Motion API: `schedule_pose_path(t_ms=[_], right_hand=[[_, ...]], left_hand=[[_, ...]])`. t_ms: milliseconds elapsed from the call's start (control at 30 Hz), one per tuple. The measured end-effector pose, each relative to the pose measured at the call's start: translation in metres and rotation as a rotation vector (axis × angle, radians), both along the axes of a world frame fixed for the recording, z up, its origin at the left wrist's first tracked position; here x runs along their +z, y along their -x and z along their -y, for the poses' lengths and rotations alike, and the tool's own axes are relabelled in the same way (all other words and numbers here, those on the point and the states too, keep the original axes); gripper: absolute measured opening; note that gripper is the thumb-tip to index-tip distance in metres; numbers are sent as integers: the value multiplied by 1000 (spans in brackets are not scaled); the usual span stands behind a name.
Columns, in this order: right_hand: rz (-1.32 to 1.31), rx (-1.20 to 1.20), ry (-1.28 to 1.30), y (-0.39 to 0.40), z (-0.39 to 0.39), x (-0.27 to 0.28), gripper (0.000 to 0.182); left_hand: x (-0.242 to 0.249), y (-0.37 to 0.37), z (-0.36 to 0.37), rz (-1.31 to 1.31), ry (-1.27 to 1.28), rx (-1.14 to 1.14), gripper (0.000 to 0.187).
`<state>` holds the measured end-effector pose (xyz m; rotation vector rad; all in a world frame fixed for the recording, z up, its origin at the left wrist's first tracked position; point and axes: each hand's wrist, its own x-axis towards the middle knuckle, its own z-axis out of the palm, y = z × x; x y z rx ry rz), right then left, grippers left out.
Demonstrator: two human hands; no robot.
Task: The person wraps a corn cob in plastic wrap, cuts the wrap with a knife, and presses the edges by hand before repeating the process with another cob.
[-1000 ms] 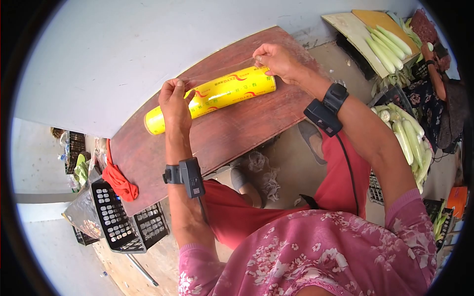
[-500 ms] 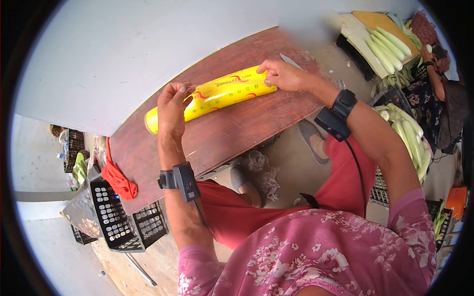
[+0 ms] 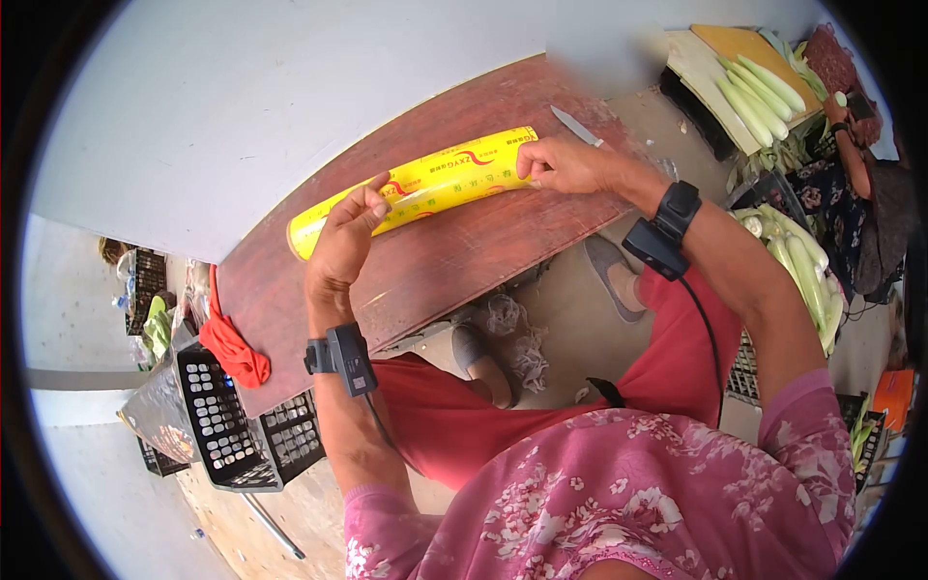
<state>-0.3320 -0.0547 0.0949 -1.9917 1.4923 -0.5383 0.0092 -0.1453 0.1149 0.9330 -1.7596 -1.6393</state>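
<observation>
A yellow printed roll of cling film (image 3: 449, 179) lies slantwise on the reddish-brown table (image 3: 464, 256). My left hand (image 3: 346, 240) is at the near side of its left part, thumb and forefinger pinched together at the film. At the right end, my right hand (image 3: 568, 164) is closed with its fingertips pinched at the film's edge. The film is clear, so the stretch between my hands hardly shows. Beyond my right hand lies a knife (image 3: 576, 126), its blade pointing away from me.
A red cloth (image 3: 234, 353) hangs at the table's left end above black crates (image 3: 217, 420). On the right, long pale-green vegetables (image 3: 759, 97) lie on a board, with more in a basket (image 3: 802, 266). Another person's arm (image 3: 851, 145) shows at far right.
Both hands have come slightly toward me, and the print on the roll has shifted as if it turned. My right hand has moved off the knife blade, which shows more fully.
</observation>
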Motion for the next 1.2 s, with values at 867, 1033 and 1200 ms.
schedule_pose_path(t_ms=[867, 1033, 1200], right_hand=[[-476, 361, -12, -17, -51, -10, 31], [-598, 441, -46, -26, -54, 1, 35], [-636, 468, 39, -29, -60, -7, 25]], left_hand=[[-28, 2, -75, 860, 565, -669, 9], [-26, 7, -89, 1051, 511, -617, 13], [-53, 4, -91, 1134, 623, -638, 17]])
